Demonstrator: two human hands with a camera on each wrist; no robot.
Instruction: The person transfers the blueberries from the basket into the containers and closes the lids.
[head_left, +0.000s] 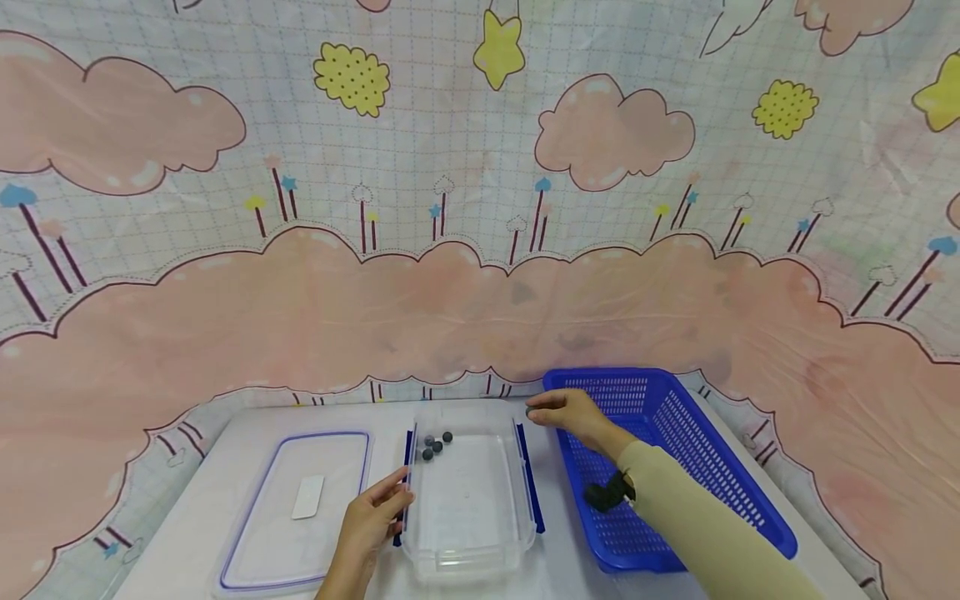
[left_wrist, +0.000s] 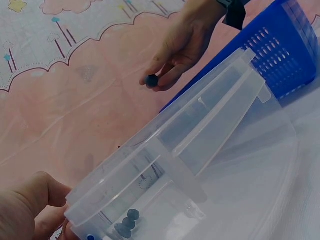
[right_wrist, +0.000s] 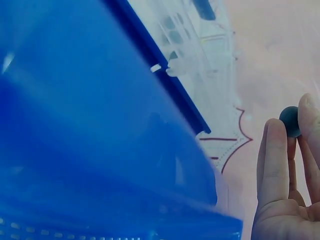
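My left hand (head_left: pixel 367 517) grips the left wall of a clear plastic storage box (head_left: pixel 468 562), with the thumb near the rim. Several small dark balls (head_left: pixel 437 447) lie in the box's far left corner, also visible through its wall in the left wrist view. Between thumb and fingers, my right hand (head_left: pixel 573 417) pinches another dark ball (right_wrist: pixel 290 121). That hand is raised beyond the box's far right corner, beside the blue basket (head_left: pixel 652 377). Blue side latches (head_left: pixel 530 483) hang unfastened along the box.
A clear lid (head_left: pixel 262 533) with a blue-violet seal and a white rectangle (head_left: pixel 308 497) on it lies left of the box. The blue perforated basket stands to the right, under my right forearm. Behind the white table (head_left: pixel 187 500) hangs a patterned cloth (head_left: pixel 465 317).
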